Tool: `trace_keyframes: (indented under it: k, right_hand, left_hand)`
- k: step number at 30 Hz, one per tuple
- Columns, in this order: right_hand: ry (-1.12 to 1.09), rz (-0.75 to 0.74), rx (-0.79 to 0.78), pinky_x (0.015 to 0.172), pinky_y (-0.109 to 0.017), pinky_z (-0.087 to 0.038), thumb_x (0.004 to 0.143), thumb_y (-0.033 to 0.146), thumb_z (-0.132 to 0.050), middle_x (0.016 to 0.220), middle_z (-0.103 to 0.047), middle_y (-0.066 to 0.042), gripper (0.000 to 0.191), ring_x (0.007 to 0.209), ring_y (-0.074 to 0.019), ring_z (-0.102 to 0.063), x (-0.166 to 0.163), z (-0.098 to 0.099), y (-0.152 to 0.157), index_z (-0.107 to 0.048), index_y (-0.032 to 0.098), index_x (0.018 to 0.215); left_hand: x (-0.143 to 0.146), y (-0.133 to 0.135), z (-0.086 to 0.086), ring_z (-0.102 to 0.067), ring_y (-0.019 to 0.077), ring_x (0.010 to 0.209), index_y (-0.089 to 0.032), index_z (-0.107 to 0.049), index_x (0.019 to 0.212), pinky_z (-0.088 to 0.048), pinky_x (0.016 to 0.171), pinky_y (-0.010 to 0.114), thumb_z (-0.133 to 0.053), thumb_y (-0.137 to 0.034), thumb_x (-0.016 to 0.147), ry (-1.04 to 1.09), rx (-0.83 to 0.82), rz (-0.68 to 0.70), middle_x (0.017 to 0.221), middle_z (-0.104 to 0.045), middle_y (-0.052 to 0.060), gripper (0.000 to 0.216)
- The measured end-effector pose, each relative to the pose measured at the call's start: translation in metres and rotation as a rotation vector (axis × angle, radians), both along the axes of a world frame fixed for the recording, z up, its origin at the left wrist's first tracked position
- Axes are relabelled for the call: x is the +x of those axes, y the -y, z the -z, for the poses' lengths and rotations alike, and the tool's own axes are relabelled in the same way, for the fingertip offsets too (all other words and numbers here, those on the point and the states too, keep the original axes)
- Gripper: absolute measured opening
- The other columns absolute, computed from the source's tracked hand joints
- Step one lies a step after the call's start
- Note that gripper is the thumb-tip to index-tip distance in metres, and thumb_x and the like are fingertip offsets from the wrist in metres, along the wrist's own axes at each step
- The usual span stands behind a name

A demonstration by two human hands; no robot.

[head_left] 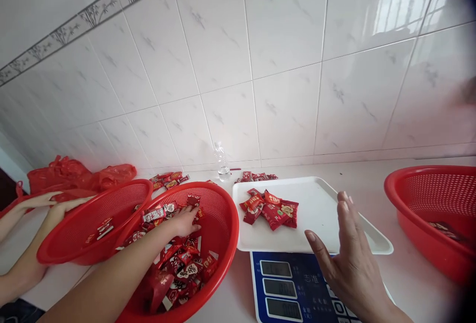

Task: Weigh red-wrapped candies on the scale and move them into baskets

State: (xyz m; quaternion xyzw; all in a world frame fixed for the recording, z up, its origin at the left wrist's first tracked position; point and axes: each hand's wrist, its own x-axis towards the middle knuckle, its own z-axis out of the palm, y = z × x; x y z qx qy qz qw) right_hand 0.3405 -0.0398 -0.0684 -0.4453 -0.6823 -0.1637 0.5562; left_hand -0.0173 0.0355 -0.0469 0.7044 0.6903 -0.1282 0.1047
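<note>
My left hand (186,221) reaches into a red plastic basket (226,204), resting on a heap of small wrapped candies (186,268). Its fingers are spread, and I see nothing gripped in them. Over the right part of a blue digital scale (290,283) my right hand (351,251) is raised, empty, with thumb and fingers apart. Several red-wrapped candies (273,209) lie on the left side of the scale's white tray (334,224). The right hand covers part of the keypad and is to the right of these candies.
Another red basket (59,248) stands at left with few packets inside; a co-worker's hands (48,204) are beside it. Red plastic bags (70,174), loose packets (169,180) and a clear bottle (222,161) are along the tiled wall. A third basket (420,224) stands at right.
</note>
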Motion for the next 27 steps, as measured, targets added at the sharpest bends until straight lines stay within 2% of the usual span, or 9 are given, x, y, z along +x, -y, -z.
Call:
trace_keyframes:
  k: [3, 7, 11, 15, 19, 27]
  right_hand:
    - [0.001, -0.013, 0.002, 0.104, -0.057, -0.032, 0.088, 0.025, -0.052, 0.152, -0.019, -0.010, 0.075, 0.137, -0.0318, -0.023, 0.000, 0.000, 0.000, -0.008, 0.024, 0.148]
    - [0.016, -0.024, 0.000, 0.104, -0.057, -0.031, 0.088, 0.025, -0.050, 0.152, -0.020, -0.010, 0.073, 0.137, -0.0317, -0.022, 0.000, 0.001, -0.001, -0.008, 0.025, 0.148]
    - [0.051, 0.004, -0.045, 0.102, -0.058, -0.034, 0.090, 0.030, -0.047, 0.151, -0.023, -0.010, 0.066, 0.136, -0.0332, -0.024, 0.000, 0.002, -0.002, -0.014, 0.027, 0.147]
    - [0.043, -0.056, -0.007, 0.099, -0.055, -0.039, 0.088, 0.029, -0.050, 0.142, -0.038, -0.012, 0.061, 0.130, -0.0327, -0.036, 0.001, -0.002, 0.001, -0.025, 0.028, 0.144]
    - [-0.006, -0.141, 0.060, 0.097, -0.054, -0.041, 0.085, 0.022, -0.055, 0.127, -0.050, -0.012, 0.063, 0.120, -0.0294, -0.048, 0.002, -0.005, 0.004, -0.027, 0.028, 0.141]
    - [0.056, -0.113, -0.008, 0.097, -0.051, -0.041, 0.089, 0.030, -0.049, 0.121, -0.051, -0.012, 0.051, 0.115, -0.0289, -0.050, 0.003, -0.002, 0.002, -0.035, 0.025, 0.137]
  left_hand:
    - [0.005, -0.003, 0.003, -0.022, 0.0329, 0.138, -0.016, -0.030, 0.142, -0.024, 0.108, 0.045, -0.054, -0.042, 0.079, -0.017, -0.001, 0.000, 0.150, -0.026, 0.016, 0.072]
    - [0.012, -0.006, 0.007, -0.022, 0.0381, 0.136, -0.014, -0.036, 0.139, -0.026, 0.106, 0.048, -0.056, -0.040, 0.078, -0.044, -0.011, 0.008, 0.148, -0.029, 0.018, 0.070]
    - [0.016, -0.006, 0.008, -0.024, 0.0398, 0.135, -0.013, -0.035, 0.140, -0.026, 0.106, 0.050, -0.056, -0.040, 0.078, -0.068, -0.008, 0.029, 0.147, -0.030, 0.020, 0.070]
    - [0.015, -0.005, 0.009, -0.024, 0.0381, 0.135, -0.019, -0.038, 0.138, -0.026, 0.106, 0.049, -0.056, -0.042, 0.078, -0.064, -0.001, 0.037, 0.147, -0.032, 0.016, 0.067]
    - [0.013, -0.005, 0.010, -0.024, 0.0386, 0.135, -0.020, -0.039, 0.137, -0.026, 0.105, 0.050, -0.055, -0.042, 0.078, -0.046, 0.018, 0.037, 0.147, -0.033, 0.014, 0.064]
    - [0.012, -0.004, 0.013, -0.026, 0.0385, 0.134, -0.020, -0.039, 0.137, -0.026, 0.105, 0.050, -0.054, -0.042, 0.079, -0.059, 0.029, 0.056, 0.145, -0.036, 0.013, 0.063]
